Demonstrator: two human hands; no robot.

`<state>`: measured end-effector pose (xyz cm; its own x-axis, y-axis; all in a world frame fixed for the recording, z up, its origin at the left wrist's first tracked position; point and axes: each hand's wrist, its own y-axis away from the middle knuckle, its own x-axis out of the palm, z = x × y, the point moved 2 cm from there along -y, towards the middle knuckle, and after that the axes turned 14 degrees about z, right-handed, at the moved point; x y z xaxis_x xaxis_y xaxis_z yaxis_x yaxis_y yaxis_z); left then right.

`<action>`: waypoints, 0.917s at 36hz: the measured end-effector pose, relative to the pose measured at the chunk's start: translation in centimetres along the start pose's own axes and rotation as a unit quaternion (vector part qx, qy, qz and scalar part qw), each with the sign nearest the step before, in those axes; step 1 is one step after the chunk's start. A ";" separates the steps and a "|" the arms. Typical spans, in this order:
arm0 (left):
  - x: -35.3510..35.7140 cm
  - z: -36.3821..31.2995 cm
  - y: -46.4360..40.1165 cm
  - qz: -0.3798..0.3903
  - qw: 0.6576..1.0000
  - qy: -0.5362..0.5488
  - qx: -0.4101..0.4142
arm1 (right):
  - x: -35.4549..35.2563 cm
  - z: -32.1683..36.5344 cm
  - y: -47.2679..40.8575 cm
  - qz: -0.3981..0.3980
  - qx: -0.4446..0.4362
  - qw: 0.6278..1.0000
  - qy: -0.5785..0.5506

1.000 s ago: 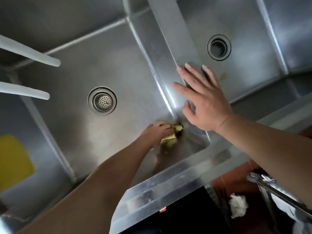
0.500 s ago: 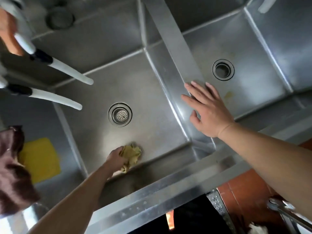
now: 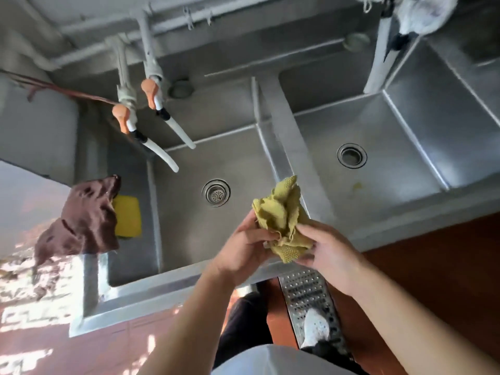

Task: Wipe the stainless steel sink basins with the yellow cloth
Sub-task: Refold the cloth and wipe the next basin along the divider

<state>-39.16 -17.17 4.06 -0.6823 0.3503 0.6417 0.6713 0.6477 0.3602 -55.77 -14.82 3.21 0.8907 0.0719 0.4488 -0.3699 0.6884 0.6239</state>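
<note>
Steel sink (image 3: 297, 147) fills the view from above, with two basins side by side under wall taps (image 3: 151, 125) that have orange handles and white spouts. Both hands hold the cloth (image 3: 281, 217) bunched up in the air above the sink's front rim, near the divider between the basins. Left hand (image 3: 243, 250) grips its lower left part with curled fingers; right hand (image 3: 330, 253) pinches the other side. Each basin has a round drain (image 3: 216, 192). A brown rag (image 3: 81, 220) hangs over the left edge, beside a yellow sponge (image 3: 128, 219).
</note>
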 end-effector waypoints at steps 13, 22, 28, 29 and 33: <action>14.4 2.5 -5.3 0.047 0.999 -0.010 0.005 | -10.9 5.7 16.7 0.062 -0.140 0.988 0.022; 16.6 3.8 -6.6 -0.026 0.998 0.002 -0.055 | -13.8 4.5 18.9 0.041 -0.130 0.991 0.008; 15.3 5.0 -7.1 -0.044 0.993 0.034 -0.101 | -13.6 3.6 16.8 -0.115 -0.085 0.987 -0.077; 15.2 4.9 -7.2 -0.040 0.993 0.037 -0.107 | -13.5 3.7 16.4 -0.139 -0.081 0.984 -0.081; 14.3 3.7 -8.0 0.010 0.992 0.064 -0.106 | -12.9 5.0 15.1 -0.216 -0.086 0.968 -0.098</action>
<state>-55.32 -14.86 7.85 -0.6347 0.2650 0.7259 0.7398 0.4798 0.4717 -74.19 -8.97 9.98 0.8795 -0.3756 0.2922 0.0901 0.7344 0.6727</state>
